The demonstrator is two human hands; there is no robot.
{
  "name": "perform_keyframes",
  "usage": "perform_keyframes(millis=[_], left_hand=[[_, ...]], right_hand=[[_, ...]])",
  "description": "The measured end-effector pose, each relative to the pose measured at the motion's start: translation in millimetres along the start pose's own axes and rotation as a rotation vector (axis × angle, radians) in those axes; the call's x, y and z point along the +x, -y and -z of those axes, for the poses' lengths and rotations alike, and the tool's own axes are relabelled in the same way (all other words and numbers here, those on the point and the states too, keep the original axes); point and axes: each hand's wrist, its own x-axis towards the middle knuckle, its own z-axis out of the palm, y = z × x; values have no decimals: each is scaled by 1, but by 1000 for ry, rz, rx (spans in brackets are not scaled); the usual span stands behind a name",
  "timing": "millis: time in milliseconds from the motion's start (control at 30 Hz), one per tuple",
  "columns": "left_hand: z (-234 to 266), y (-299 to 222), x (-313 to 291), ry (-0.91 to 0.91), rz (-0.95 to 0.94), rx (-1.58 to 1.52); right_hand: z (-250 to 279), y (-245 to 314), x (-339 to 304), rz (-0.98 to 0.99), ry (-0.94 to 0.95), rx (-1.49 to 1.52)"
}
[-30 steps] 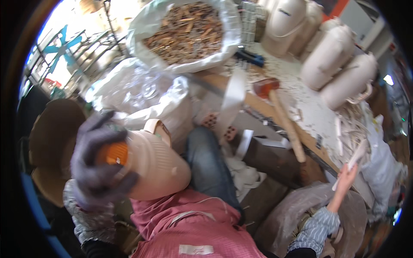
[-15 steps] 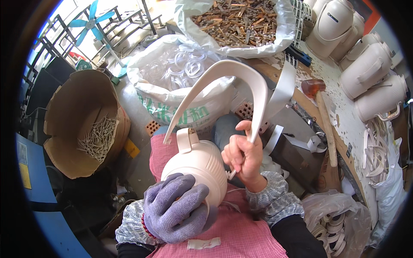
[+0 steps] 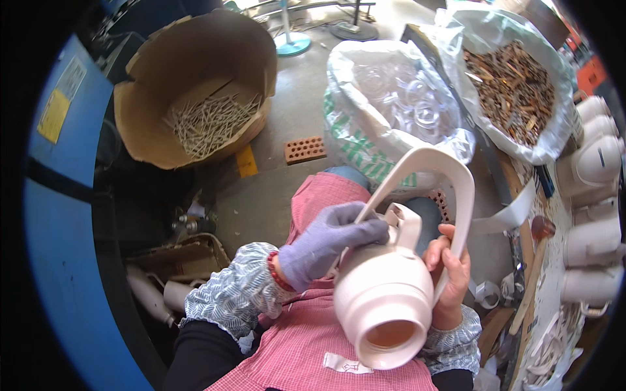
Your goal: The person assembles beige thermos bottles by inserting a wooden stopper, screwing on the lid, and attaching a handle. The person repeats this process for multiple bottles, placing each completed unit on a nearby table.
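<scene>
Hands meet over a pale plastic jug body (image 3: 385, 306) lying across the person's lap, its open round mouth turned toward the camera and its spout end pointing away. The left hand (image 3: 326, 244), in a grey-violet glove, is closed in a grip on the top of the jug beside the spout, where one end of a long curved white handle (image 3: 450, 189) meets it. The right hand (image 3: 450, 274), bare, is wrapped in a grip around the other leg of that handle, thumb and fingers pressing it against the jug's side. The handle arches up and away over the jug in a tall loop. Under the jug lies a pink checked apron (image 3: 306, 339), and both forearms wear patterned sleeve covers.

On the floor beyond the knees a red brick (image 3: 305, 149) lies near a clear bag of transparent rings (image 3: 398, 98). To the left stands a cardboard drum (image 3: 195, 91) holding thin pale sticks. To the upper right a second bag holds brownish scrap pieces (image 3: 515, 85). Along the right edge a counter (image 3: 531, 260) carries a row of finished white jugs (image 3: 596, 195). A blue panel (image 3: 59, 215) fills the far left.
</scene>
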Motion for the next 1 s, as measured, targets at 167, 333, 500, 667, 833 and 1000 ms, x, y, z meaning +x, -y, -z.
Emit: perform_keyframes(millis=[167,333,500,667,833,1000], left_hand=[[-16,27,-4,-38,-40,-182],[-23,19,-2,-35,0,-116],[-40,36,-12,-225,-203,-179],[6,26,-10,3,-686,162],[20,-7,-18,146,-839,93],[-5,-40,8,94,-481,39]], right_hand=[[10,7,-6,-94,21,-91],[13,5,-11,-135,-21,-62],[-1,-12,-21,132,-111,-174],[7,-13,30,451,8,-362],[-1,15,93,187,686,-590],[64,117,60,297,271,-652]])
